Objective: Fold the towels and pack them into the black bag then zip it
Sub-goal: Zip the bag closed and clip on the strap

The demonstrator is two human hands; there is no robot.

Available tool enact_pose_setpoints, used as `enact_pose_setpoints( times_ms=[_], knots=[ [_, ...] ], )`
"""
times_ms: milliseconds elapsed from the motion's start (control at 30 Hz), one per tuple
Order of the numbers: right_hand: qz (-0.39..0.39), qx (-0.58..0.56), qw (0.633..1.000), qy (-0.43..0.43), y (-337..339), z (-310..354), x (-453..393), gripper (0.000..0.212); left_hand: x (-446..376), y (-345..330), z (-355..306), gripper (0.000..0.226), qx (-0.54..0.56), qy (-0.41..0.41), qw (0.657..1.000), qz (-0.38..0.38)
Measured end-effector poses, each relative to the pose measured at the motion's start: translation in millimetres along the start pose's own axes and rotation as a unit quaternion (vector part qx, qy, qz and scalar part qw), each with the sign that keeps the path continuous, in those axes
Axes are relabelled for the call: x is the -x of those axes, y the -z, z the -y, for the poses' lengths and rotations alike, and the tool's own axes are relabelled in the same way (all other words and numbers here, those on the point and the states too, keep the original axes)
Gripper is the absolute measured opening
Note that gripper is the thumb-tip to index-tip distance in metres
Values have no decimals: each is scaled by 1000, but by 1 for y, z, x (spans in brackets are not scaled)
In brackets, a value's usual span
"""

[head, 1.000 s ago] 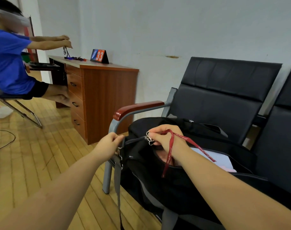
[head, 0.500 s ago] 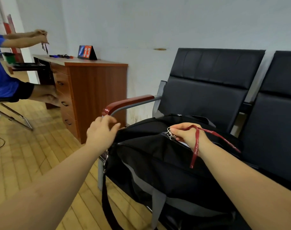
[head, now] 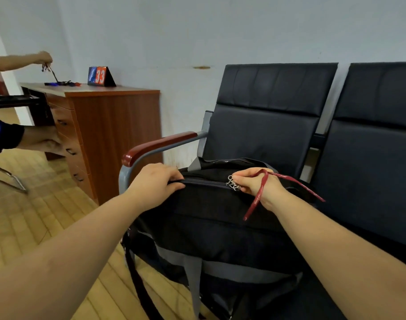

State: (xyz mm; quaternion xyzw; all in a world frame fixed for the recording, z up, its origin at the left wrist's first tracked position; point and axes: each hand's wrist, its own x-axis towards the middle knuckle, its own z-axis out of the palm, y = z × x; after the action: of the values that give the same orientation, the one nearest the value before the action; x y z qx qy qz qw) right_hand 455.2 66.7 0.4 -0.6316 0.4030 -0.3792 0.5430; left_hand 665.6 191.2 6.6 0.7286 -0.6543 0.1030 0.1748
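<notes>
Since 1 s ago the zip pull point(head: 233, 183) has travelled rightward along the top of the black bag point(head: 220, 218) – the gap that showed a pale folded item inside is now closed up behind it, and the zipper point(head: 205, 182) reads as a shut line between the 2 hands. Left hand point(head: 154, 184) has shifted from the bag's end near the armrest up onto the top panel.

Left hand: fingers curled, thumb under, gripping the bag fabric at the left end of the zipper. Right hand point(head: 258, 185): fingertips pinching the cluster of metal rings on the pull; a red ribbon point(head: 257, 199) loops over the back of the hand, 1 end dangling down over the bag, the other trailing right.

Bag sits on the seat of the left black chair point(head: 266, 125), btwn its red-capped armrest point(head: 158, 145) and a 2nd black chair point(head: 377, 144) to the right. Grey straps run across the bag's front. No towels visible – can't tell what's inside.

Bkgd: wooden desk point(head: 109, 125) w/ a flip scoreboard point(head: 100, 76) showing 33; another person's arm point(head: 19, 61) reaches over the desk from the left.
</notes>
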Motion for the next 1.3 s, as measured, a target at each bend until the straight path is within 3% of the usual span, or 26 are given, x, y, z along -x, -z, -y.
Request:
enact_pose_setpoints(
  times_ms=[167, 300, 467, 767, 1100, 1300],
  knots=[
    [-63, 13, 998, -10, 72, -23, -2, 13, -6, -1, -6, 25, -65, 5, 997, 38],
    [-49, 13, 999, -7, 101, -32, -4, 11, -29, -14, -57, 40, -93, -70, 992, 46],
    [-48, 19, 999, -7, 126, -43, -10, 10, -63, -61, -146, 46, -33, -125, 989, 72],
    [-67, 28, 997, -27, 198, -70, -27, 6, -113, -118, -234, 50, 19, -123, 989, 77],
    [-87, -44, 992, -75, 259, -107, -46, 7, -145, -159, -284, 28, 10, -120, 988, 97],
    [-71, -209, 969, -108, 252, -123, -62, 5, -151, -137, -271, 24, 4, -155, 985, 80]
  ],
)
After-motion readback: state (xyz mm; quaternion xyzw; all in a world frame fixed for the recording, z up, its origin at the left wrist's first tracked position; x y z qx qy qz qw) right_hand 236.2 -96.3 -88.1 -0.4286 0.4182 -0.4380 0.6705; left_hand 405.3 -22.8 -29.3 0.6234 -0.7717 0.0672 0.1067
